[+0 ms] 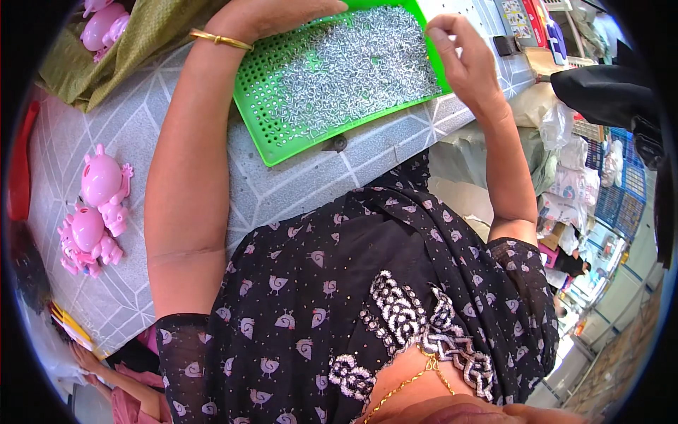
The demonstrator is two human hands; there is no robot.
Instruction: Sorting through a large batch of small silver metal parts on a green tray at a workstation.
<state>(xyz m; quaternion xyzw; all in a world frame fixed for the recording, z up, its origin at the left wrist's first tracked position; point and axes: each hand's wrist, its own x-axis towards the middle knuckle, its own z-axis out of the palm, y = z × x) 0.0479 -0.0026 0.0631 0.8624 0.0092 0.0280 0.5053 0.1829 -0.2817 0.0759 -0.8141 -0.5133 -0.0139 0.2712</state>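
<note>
Pink toy pigs lie left of both hands at green tray.

Left hand: fingers cut off by top edge; grip not readable. Right hand: fingertips pinched together at edge of heap, anything held too small to be made out. Heap of small silvery metal parts in green perforated plastic tray: single pieces too fine to be told apart; tray's far end cut by top edge. Pink plastic toys at upper left partly hidden by olive cloth. Clutter at right rim blurred, warped.
</note>
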